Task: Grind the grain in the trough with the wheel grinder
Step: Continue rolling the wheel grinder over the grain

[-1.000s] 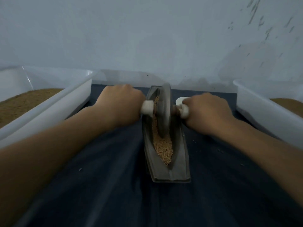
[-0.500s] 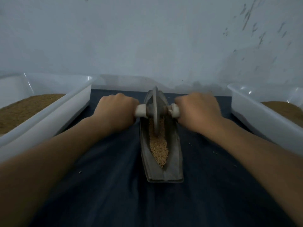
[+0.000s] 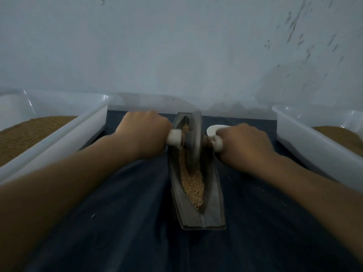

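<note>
Trough [image 3: 215, 193] lies lengthwise on cloth [image 3: 127, 213]. Wheel grinder [image 3: 193, 142] sits approx. upright in trough's far half. L hand [image 3: 145, 132] and R hand [image 3: 243, 142] each fist a white axle handle either side of trough, prob. for even pressure. Grain [image 3: 193, 186] lies inside trough, heaped at near end: tan, coarse, seemingly part-ground.

Left grip [image 3: 144, 132]: we see a bare hand, rounded at the knuckles, its back toward us; the fingers are hidden from us.
Right grip [image 3: 243, 142]: we see a bare hand too, knuckle ridge and back showing.
Left forearm [image 3: 78, 173]: bare from the wrist to the lower left frame edge, smooth, broadening toward us.
Right forearm [image 3: 304, 179]: bare likewise, running to the right frame edge, a little blurred.
</note>
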A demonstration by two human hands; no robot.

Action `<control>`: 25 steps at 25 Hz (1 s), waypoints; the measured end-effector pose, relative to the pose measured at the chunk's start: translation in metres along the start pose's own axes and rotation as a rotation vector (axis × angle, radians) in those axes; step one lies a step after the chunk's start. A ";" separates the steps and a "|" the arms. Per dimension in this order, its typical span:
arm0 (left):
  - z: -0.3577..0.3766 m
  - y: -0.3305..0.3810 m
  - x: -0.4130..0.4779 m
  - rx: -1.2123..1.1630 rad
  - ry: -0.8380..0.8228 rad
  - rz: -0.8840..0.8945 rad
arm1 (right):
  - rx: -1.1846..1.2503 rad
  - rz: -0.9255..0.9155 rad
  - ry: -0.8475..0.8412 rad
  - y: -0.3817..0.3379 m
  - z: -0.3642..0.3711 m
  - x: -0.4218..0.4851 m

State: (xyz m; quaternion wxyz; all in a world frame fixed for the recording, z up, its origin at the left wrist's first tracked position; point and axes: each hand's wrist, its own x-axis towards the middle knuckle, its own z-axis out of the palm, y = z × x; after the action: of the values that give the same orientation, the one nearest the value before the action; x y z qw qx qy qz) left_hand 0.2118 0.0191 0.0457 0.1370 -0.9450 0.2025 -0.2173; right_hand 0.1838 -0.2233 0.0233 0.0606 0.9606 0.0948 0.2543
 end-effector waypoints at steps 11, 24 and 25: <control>0.009 0.000 0.039 -0.060 -0.101 -0.108 | 0.025 0.117 -0.177 -0.007 0.000 0.048; 0.027 -0.004 0.030 -0.189 -0.086 -0.183 | -0.119 0.020 -0.144 -0.009 -0.010 0.056; 0.027 -0.006 0.012 -0.216 -0.108 -0.118 | -0.125 -0.038 -0.148 -0.007 -0.015 0.042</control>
State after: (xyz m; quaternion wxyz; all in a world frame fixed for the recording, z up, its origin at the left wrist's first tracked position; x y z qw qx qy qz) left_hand 0.2360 0.0235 0.0285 0.0319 -0.9749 0.1611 -0.1507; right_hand 0.2109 -0.2070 0.0552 0.1320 0.9691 0.0923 0.1870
